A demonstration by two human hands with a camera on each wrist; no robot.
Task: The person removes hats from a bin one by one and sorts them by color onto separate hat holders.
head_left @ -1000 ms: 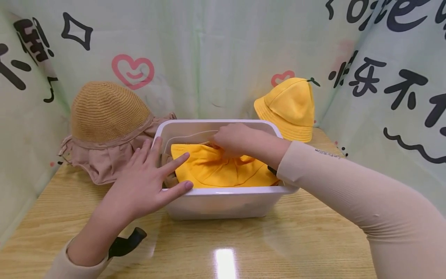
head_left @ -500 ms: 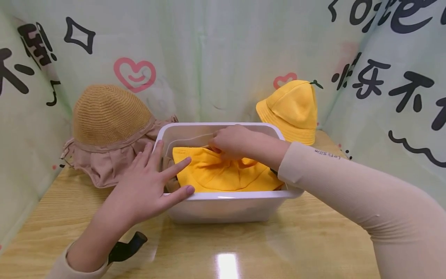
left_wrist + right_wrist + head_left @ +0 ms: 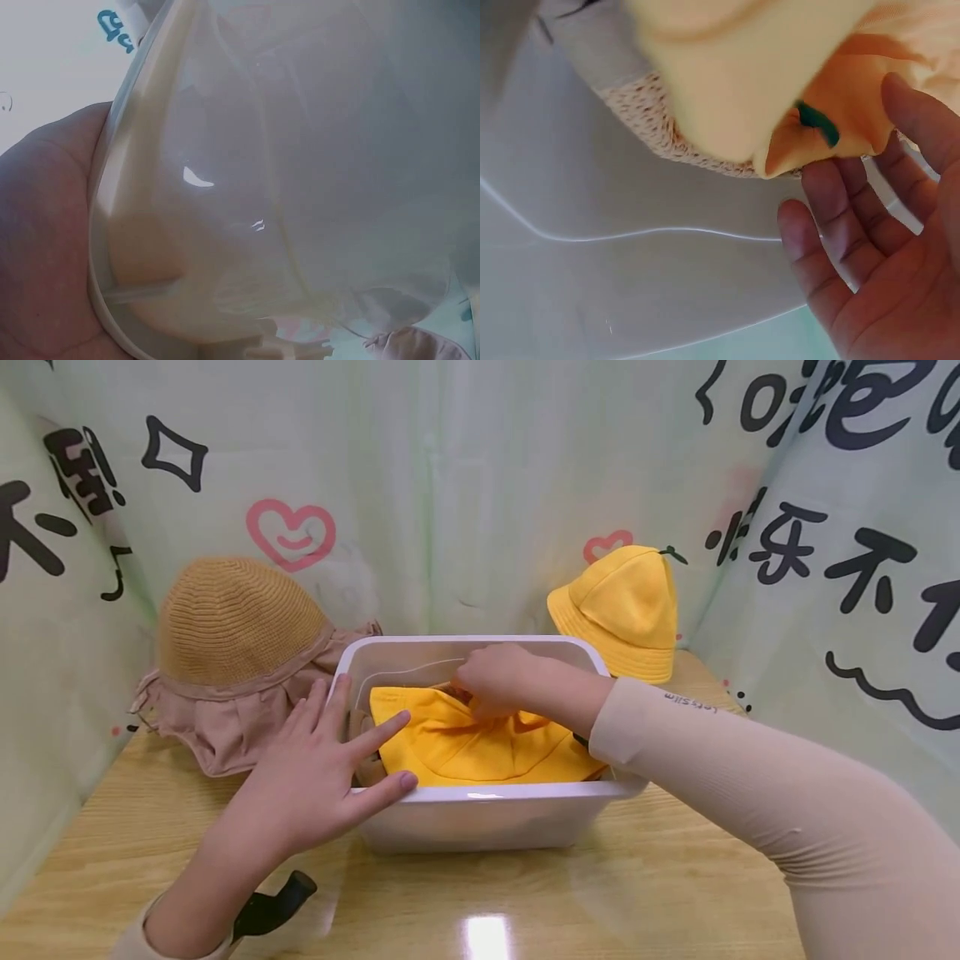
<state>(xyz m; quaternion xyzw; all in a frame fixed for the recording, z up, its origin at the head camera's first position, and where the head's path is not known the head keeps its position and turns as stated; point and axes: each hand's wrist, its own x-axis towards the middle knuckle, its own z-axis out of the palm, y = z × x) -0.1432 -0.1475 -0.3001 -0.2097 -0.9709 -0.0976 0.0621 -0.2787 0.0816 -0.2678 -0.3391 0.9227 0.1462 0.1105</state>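
A white plastic bin stands on the wooden table, with a yellow bucket hat inside it. My right hand reaches into the bin at the hat's far side. In the right wrist view, the right hand has its thumb against the yellow cloth and its fingers curled under the edge, near a green sprout trim. Woven straw shows beneath the cloth. Fingers spread, my left hand rests on the bin's left rim. The left wrist view shows that hand beside the bin's translucent wall.
Left of the bin sits a straw hat with a pink ruffled brim. Behind its right corner is another yellow bucket hat with a green sprout. A printed curtain hangs around the back and sides of the table.
The whole scene sits slightly lower in the head view as the camera tilts. Both hands keep nearly the same places at the bin, and the yellow bucket hat stays in it.
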